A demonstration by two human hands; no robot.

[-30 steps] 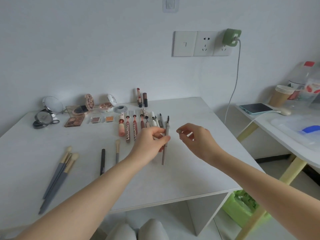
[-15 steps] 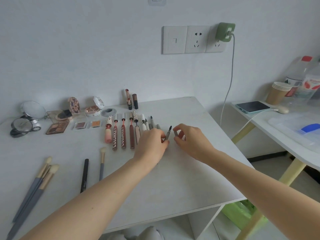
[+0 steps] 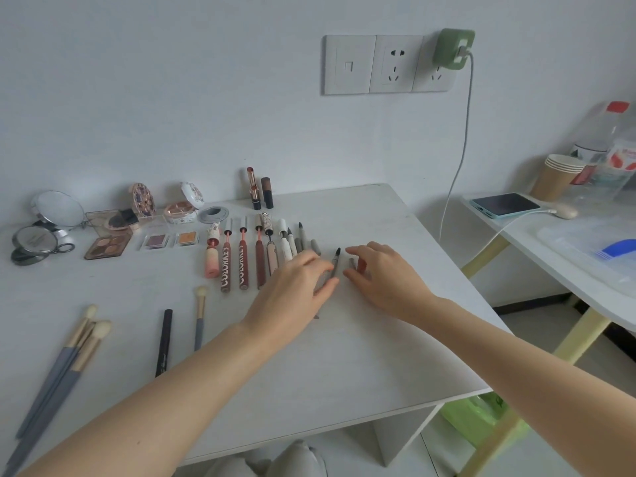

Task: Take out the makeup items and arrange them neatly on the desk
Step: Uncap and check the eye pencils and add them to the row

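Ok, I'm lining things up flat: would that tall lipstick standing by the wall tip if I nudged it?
Probably. The open lipstick stands upright on a narrow base, so a nudge likely topples it. Its round tube would probably then roll on the smooth desk.

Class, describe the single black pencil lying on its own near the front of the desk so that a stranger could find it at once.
Start at the white desk and look to its front left, where grey-handled brushes lie. Just to their right lie two upright sticks side by side: the black pencil and a short grey brush. The pencil is the left one, all dark, with no bristle tip.
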